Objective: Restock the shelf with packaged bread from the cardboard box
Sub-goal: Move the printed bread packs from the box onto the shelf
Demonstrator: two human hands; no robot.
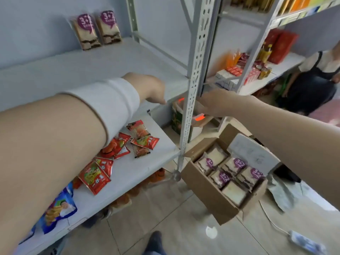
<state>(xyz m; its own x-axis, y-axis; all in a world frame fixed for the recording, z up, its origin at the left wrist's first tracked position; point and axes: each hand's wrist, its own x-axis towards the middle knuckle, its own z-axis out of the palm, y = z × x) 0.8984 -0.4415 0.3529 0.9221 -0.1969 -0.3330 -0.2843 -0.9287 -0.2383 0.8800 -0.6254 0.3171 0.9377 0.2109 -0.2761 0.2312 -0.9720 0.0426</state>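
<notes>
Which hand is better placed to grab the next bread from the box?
Probably the right hand: the cardboard box sits on the floor below that arm; the left hand is over the shelf.

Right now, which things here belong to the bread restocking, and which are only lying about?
Job: cardboard box, bread packs inside it, two bread packs standing on the upper shelf.
Lying about: red snack packets, blue bag, power strip on the floor.

Marked "3+2" in white on the purple labels (84, 22) of two bread packs (88, 36) on the shelf (73, 67). Same on packs (237, 164) inside the cardboard box (202, 188). Chinese characters on red snack packets (95, 176), too blurred to read.
</notes>
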